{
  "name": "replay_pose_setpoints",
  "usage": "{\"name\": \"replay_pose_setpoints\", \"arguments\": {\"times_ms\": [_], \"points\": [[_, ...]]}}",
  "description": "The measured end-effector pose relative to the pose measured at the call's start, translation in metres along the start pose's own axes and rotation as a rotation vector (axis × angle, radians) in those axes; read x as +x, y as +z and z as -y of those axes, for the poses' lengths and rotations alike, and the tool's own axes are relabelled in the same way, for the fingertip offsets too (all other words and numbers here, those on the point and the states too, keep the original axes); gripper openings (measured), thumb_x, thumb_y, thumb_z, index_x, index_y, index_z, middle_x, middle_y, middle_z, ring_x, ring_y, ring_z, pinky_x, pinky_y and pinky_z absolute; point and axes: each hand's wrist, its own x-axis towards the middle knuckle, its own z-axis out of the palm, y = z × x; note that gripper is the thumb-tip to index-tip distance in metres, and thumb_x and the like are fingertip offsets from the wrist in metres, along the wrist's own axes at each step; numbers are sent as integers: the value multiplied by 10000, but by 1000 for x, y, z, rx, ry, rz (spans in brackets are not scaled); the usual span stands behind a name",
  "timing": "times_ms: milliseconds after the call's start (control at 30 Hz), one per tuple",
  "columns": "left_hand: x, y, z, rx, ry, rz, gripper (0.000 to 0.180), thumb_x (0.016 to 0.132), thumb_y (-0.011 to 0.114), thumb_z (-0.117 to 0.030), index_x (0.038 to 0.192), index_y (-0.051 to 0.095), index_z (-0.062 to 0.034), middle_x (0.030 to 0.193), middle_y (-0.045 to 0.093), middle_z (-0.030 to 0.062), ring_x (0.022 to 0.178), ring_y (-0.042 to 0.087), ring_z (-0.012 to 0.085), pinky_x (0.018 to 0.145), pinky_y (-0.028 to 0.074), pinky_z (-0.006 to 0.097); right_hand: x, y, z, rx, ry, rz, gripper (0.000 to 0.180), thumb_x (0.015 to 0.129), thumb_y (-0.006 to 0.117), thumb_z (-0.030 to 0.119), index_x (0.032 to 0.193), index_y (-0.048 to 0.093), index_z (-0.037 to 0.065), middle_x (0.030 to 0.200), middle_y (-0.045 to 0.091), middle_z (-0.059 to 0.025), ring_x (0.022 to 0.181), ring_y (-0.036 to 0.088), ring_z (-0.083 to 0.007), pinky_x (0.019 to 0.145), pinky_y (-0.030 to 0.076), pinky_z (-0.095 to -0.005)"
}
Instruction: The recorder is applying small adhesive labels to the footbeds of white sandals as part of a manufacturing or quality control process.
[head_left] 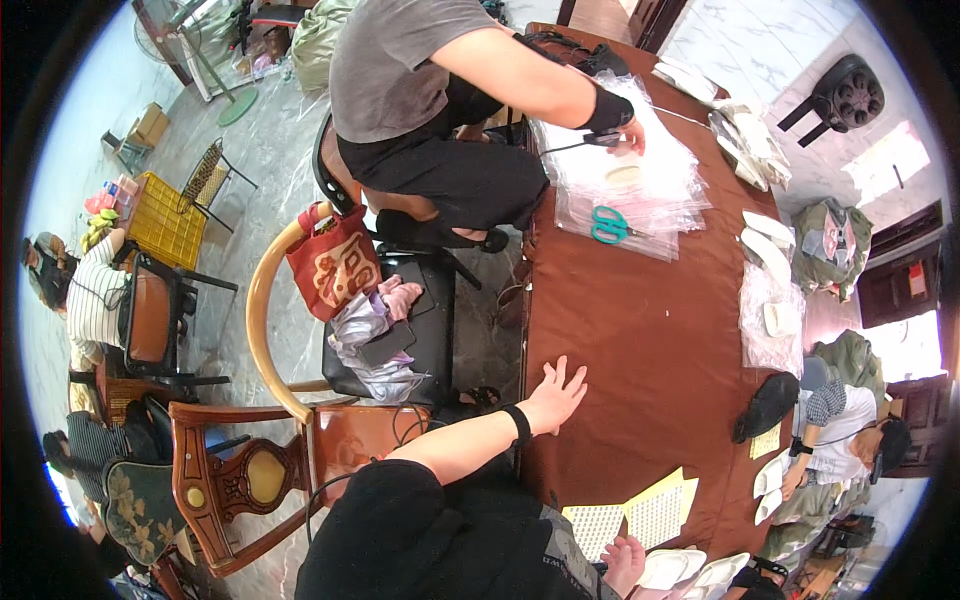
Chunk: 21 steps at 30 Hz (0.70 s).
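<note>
My left hand (557, 397) rests on the brown tablecloth (640, 370) near the table's edge. Its fingers are spread and it holds nothing; a black band circles the wrist. At the lower edge is my right hand (625, 566), with loosely bent fingers and nothing visible in them. It is beside a white sheet of small printed stickers (594, 528) and some white shoes (672, 568). Yellow-backed sticker sheets (660, 508) lie partly overlapped just beyond.
Across the table's far left, a co-worker's hand (630, 137) works over clear plastic bags (660, 190) with teal-handled scissors (612, 226) on them. Bagged white shoes (770, 318) line the far edge beside a black cap (766, 406). A wooden chair (365, 432) stands to the left.
</note>
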Motion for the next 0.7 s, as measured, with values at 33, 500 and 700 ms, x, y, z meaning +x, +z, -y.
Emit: {"name": "replay_pose_setpoints", "arguments": {"times_ms": [33,500,700], "points": [[0,0,1,-1,10,-2,1007,588,774,-489,1367,347,-14,1441,221,253,1225,260,578,894,385,605,-1,5,4,-1,-1,-2,444,913,516,236,1266,388,-3,1167,524,-157,1012,546,-290,837,468,-370],[1,3,4,74,53,-21,1002,596,739,-544,1361,365,-17,1423,251,265,1186,297,593,854,411,596,32,11,-52,-55,-3,99,223,910,490,98,1105,496,-9,934,599,-152,764,617,-218,589,531,-298],[2,6,3,78,51,-33,1025,575,738,-568,1357,370,-17,1417,251,277,1176,308,595,849,413,596,32,28,-46,-97,1,91,243,893,499,80,1113,495,-23,918,605,-148,744,620,-212,592,533,-296]]}}
